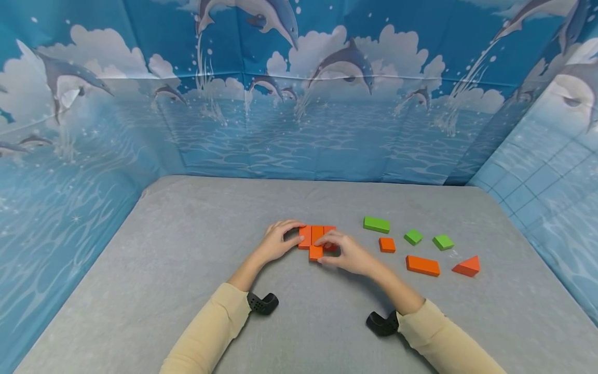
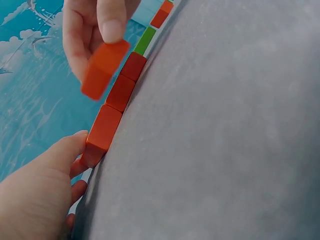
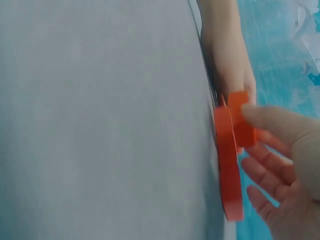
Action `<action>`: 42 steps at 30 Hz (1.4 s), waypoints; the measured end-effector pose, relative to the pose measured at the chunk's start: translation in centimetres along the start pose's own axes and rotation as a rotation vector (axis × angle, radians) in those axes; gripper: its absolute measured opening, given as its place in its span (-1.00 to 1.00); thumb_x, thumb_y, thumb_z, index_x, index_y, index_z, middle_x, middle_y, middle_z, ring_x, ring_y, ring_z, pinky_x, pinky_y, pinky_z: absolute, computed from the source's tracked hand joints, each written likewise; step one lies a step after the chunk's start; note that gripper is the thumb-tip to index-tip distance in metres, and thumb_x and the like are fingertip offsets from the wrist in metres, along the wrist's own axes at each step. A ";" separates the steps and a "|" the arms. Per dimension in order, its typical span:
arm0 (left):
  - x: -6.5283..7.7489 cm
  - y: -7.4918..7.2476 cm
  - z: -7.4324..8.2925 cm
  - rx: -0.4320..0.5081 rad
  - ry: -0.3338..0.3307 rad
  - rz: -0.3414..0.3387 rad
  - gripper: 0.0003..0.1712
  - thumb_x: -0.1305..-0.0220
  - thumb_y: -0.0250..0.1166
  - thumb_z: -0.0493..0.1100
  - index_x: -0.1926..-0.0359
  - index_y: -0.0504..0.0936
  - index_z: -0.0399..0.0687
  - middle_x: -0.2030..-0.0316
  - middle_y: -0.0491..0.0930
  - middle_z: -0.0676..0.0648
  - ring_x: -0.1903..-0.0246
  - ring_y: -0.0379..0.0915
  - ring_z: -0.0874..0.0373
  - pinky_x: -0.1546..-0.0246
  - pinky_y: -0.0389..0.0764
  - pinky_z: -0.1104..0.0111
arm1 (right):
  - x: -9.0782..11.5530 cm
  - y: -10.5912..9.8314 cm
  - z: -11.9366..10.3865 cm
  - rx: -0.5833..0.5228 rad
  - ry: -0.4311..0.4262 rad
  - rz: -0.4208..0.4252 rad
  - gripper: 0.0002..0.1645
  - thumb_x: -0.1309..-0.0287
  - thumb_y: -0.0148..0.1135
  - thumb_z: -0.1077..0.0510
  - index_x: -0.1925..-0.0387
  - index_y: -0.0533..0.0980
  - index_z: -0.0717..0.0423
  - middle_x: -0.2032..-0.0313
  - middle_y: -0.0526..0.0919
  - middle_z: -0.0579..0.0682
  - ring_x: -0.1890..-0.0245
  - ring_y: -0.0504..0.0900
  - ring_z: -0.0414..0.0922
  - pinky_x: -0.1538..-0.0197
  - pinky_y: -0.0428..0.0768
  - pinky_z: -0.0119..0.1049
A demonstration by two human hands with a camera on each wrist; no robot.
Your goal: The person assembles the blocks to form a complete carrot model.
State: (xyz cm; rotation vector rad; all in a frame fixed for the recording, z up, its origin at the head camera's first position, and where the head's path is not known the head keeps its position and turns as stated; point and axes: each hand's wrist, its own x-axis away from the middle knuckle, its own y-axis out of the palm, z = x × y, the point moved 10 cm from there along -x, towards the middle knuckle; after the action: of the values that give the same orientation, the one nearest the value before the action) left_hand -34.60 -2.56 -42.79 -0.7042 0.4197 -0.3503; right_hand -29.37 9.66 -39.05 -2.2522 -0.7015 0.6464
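My right hand [image 1: 348, 253] pinches a small orange block [image 2: 104, 70] between thumb and fingers, lifted above a tight cluster of orange blocks. The left hand [image 1: 276, 243] grips the leftmost orange block [image 1: 304, 237] of that cluster, thumb near its front face and a finger at its far corner. In the left wrist view, two more orange blocks [image 2: 121, 93] stand side by side beyond it. The right wrist view shows the held block over a long orange face [image 3: 230, 165] of the cluster. Part of the cluster's right side is hidden behind the right hand.
Right of the hands on the grey table [image 1: 187, 322] lie a long green block [image 1: 376, 224], two small green blocks [image 1: 413, 237], a small orange block [image 1: 386, 245], a long orange block [image 1: 422, 265] and an orange triangular block [image 1: 467, 267]. A dolphin-print curtain [image 1: 289, 140] surrounds the table.
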 end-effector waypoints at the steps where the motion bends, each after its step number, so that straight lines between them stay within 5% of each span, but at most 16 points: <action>1: 0.0 0.0 0.0 -0.001 0.001 0.000 -0.56 -0.23 0.20 0.00 -0.12 0.50 0.02 -0.13 0.44 -0.04 -0.17 0.25 0.00 -0.22 0.00 -0.03 | -0.1 0.3 0.0 0.006 0.000 -0.004 -0.63 0.00 0.34 0.17 0.10 0.54 0.18 0.18 0.56 0.00 0.23 0.52 -0.09 0.14 0.51 -0.22; 31: -0.1 0.1 -0.2 -0.004 -0.017 -0.014 -0.56 -0.24 0.18 0.01 -0.13 0.50 0.03 -0.13 0.44 -0.03 -0.17 0.25 0.02 -0.23 0.00 0.00 | -0.5 1.3 0.5 0.103 0.046 0.080 -0.71 0.05 0.37 0.21 0.22 0.56 0.12 0.26 0.51 -0.05 0.27 0.46 -0.15 0.16 0.49 -0.25; 42: -0.1 0.1 -0.2 -0.008 -0.008 -0.001 -0.57 -0.24 0.20 -0.01 -0.12 0.51 0.02 -0.12 0.45 -0.03 -0.16 0.25 0.01 -0.22 0.01 -0.02 | -0.4 1.0 0.4 0.058 0.031 0.098 -0.70 0.08 0.39 0.23 0.23 0.55 0.15 0.28 0.51 -0.02 0.28 0.47 -0.12 0.18 0.49 -0.24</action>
State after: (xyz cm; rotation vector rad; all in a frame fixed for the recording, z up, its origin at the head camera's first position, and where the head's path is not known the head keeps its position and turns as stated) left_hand -34.73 -2.52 -42.97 -0.7139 0.4133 -0.3469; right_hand -29.61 8.98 -39.94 -2.2486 -0.5530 0.6686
